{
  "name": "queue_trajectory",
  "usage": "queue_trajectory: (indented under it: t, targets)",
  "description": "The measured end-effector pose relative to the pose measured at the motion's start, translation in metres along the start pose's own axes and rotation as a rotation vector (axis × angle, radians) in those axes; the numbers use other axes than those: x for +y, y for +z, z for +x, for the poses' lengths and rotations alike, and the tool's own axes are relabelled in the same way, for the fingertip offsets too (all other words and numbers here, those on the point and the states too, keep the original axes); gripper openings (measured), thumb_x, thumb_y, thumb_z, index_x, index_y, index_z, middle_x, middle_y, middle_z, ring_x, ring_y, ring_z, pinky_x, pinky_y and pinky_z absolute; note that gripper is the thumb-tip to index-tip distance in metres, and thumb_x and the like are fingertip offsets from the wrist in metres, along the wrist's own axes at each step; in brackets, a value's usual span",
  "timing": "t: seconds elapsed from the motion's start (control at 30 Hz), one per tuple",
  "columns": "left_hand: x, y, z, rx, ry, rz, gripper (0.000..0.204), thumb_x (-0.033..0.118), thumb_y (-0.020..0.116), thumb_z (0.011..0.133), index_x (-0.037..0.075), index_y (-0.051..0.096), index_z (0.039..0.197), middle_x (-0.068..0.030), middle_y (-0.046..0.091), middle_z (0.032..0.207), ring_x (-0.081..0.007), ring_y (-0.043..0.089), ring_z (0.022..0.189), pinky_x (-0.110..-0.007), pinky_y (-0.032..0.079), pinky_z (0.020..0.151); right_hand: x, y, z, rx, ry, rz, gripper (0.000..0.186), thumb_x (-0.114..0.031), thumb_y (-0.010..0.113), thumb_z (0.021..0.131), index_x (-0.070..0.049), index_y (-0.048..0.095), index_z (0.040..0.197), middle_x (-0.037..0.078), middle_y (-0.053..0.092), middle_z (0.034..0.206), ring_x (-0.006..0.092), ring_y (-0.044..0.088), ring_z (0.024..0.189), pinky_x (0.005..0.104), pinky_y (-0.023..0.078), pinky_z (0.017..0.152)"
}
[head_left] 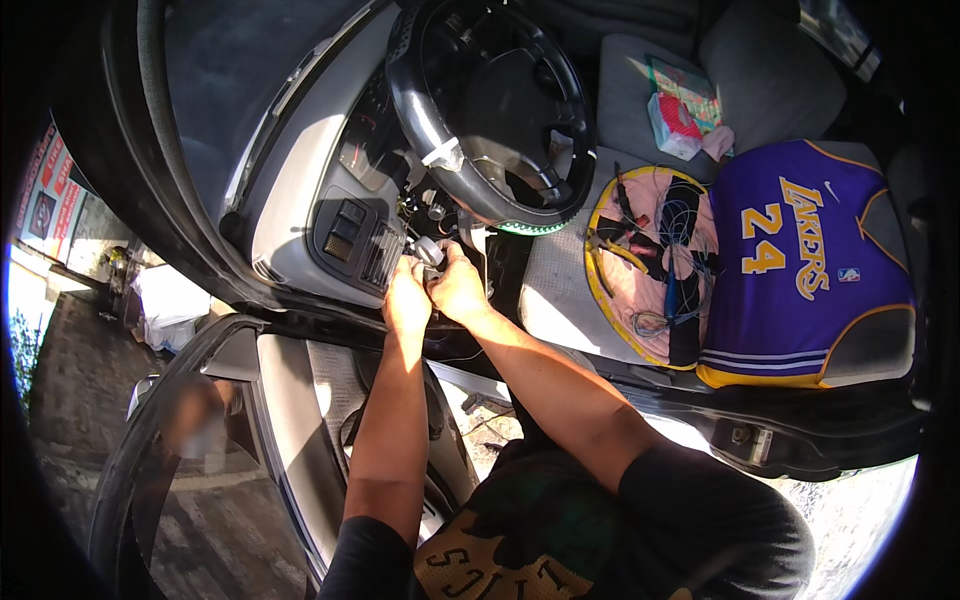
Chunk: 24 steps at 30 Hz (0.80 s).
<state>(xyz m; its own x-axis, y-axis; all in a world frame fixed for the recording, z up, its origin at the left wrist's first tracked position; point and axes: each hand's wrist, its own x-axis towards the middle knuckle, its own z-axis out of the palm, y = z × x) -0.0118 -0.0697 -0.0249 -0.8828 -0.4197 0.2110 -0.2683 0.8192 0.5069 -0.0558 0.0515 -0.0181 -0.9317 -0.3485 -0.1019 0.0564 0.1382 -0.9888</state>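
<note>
My left hand [406, 295] and my right hand [459, 288] meet in front of the opened lower dashboard, fingers closed. Between their fingertips is a small grey-white round piece [428, 250]; its exact kind is too small to make out. Just beyond it, wiring and small parts [432, 211] show in the dashboard opening. The steering wheel [428, 150] rises above and to the right of my hands. A switch panel [345, 235] and an air vent [381, 256] lie to the left of my fingers.
On the driver's seat [560, 300] lies a round yellow-rimmed pouch [592, 283] with pliers [622, 252] and coiled wires [682, 225]. A purple jersey [770, 290] covers the backrest. Tissues [676, 127] sit on the far seat. The open door [290, 400] is at my left.
</note>
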Motion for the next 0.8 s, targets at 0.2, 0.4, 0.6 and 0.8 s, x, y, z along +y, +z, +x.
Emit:
queue_trajectory:
  t: [0.2,0.4,0.6,0.8]
  targets:
    - [0.009,-0.01,-0.004,0.021,0.214,0.073,0.062,0.017,0.059,0.104,0.024,0.035,0.16,-0.0228,0.067,0.132,-0.0446,0.067,0.114,-0.054,0.055,0.091,0.026,0.017,0.028,-0.051,0.103,-0.267,0.058,-0.015,0.074,0.086,0.015,0.054,0.132,0.032,0.07,0.118,0.0407,0.07,0.116,0.041,0.057,0.099]
    - [0.016,-0.018,-0.011,-0.033,0.161,0.174,0.058,0.021,0.056,0.105,0.03,0.038,0.159,-0.0218,0.066,0.124,-0.0473,0.066,0.109,-0.056,0.056,0.087,0.033,0.026,0.033,-0.161,0.22,0.011,0.063,-0.004,0.064,0.093,0.001,0.047,0.153,0.024,0.074,0.12,0.0253,0.073,0.109,0.0299,0.056,0.091]
    - [0.006,-0.004,0.001,0.077,0.288,0.108,0.027,0.012,0.059,0.102,0.003,0.063,0.127,-0.0213,0.068,0.109,-0.0407,0.069,0.097,-0.047,0.054,0.083,0.06,0.027,0.055,-0.302,0.004,-0.442,0.065,-0.006,0.067,0.086,0.006,0.049,0.147,0.029,0.071,0.122,0.0335,0.072,0.115,0.0359,0.056,0.097]
    - [-0.019,0.002,-0.006,0.122,0.155,-0.055,0.008,0.005,0.061,0.097,-0.001,0.059,0.102,-0.0231,0.068,0.089,-0.0413,0.068,0.086,-0.046,0.053,0.077,0.013,0.017,0.006,-0.065,0.011,-0.273,0.039,-0.014,0.076,0.08,0.009,0.066,0.11,0.032,0.072,0.108,0.0433,0.071,0.111,0.0458,0.056,0.096]
